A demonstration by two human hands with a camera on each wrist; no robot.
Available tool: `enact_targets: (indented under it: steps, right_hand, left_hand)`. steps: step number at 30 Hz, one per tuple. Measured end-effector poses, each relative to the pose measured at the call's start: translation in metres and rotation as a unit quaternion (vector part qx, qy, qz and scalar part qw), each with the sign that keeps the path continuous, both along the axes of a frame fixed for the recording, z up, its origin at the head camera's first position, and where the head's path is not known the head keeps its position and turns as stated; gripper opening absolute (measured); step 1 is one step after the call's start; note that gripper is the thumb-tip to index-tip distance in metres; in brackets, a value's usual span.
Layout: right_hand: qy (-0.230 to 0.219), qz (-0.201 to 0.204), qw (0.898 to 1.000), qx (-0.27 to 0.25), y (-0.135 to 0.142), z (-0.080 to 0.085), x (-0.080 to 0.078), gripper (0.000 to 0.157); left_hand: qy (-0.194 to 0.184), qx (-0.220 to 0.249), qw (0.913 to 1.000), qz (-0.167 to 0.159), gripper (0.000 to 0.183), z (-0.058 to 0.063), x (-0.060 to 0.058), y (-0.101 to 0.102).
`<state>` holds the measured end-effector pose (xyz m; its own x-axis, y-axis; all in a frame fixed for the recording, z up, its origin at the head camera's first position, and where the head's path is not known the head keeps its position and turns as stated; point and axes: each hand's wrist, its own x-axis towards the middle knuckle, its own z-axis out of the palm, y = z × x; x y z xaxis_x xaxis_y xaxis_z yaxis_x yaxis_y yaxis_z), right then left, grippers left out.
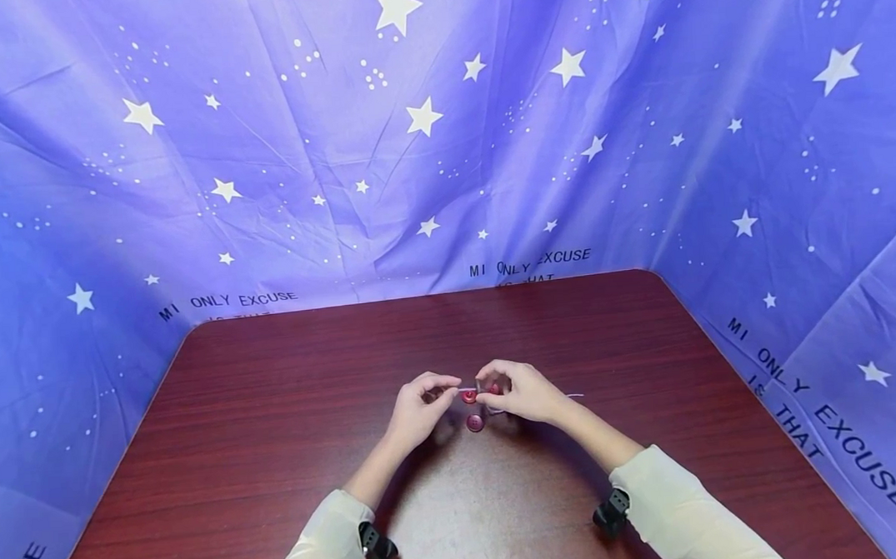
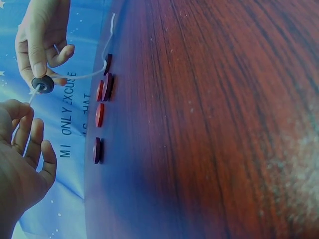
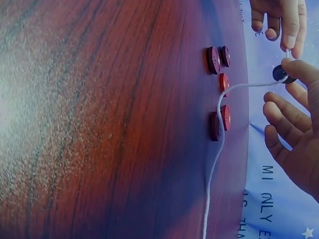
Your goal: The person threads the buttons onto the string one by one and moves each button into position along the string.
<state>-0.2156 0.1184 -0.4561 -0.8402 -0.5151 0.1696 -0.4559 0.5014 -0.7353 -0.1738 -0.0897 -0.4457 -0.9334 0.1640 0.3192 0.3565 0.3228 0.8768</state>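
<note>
My left hand (image 1: 421, 410) pinches the short end of a white string (image 2: 82, 77) between thumb and fingertip. Facing it, my right hand (image 1: 524, 390) holds a dark round button (image 2: 46, 83) by its edge, raised above the table. The string passes through this button, and its longer part trails down to the tabletop on the right-hand side. Below the hands several loose buttons lie on the table, among them a red button (image 2: 100, 115) and a maroon button (image 1: 475, 423). In the right wrist view the string crosses over some of them.
The dark red wooden table (image 1: 290, 453) has rounded far corners. A blue-purple curtain (image 1: 322, 151) with white stars and black lettering hangs behind it and along both sides. Each wrist carries a small black camera (image 1: 379, 548).
</note>
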Motion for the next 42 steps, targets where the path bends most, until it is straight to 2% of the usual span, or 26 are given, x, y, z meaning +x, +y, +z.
enact_targets:
  steps: [8,19,28,42]
  right_hand:
    - [0.001,-0.003,1.0,0.005,0.004,0.0,-0.001,0.026]
    - [0.006,-0.001,1.0,0.01,0.012,0.0,-0.004,0.026]
    - [0.007,-0.011,1.0,0.024,0.018,0.0,-0.008,0.026]
    - [0.011,-0.024,0.999,0.033,0.026,-0.001,-0.009,0.025]
  left_hand:
    - [0.001,-0.008,1.0,0.004,0.012,-0.002,-0.001,-0.002]
    - [-0.006,0.005,0.9999,0.007,0.011,-0.002,-0.002,-0.003]
    - [-0.025,-0.001,0.9997,0.006,0.013,0.0,-0.001,-0.005]
    - [-0.03,0.003,0.9995,0.009,0.012,-0.003,-0.002,-0.007]
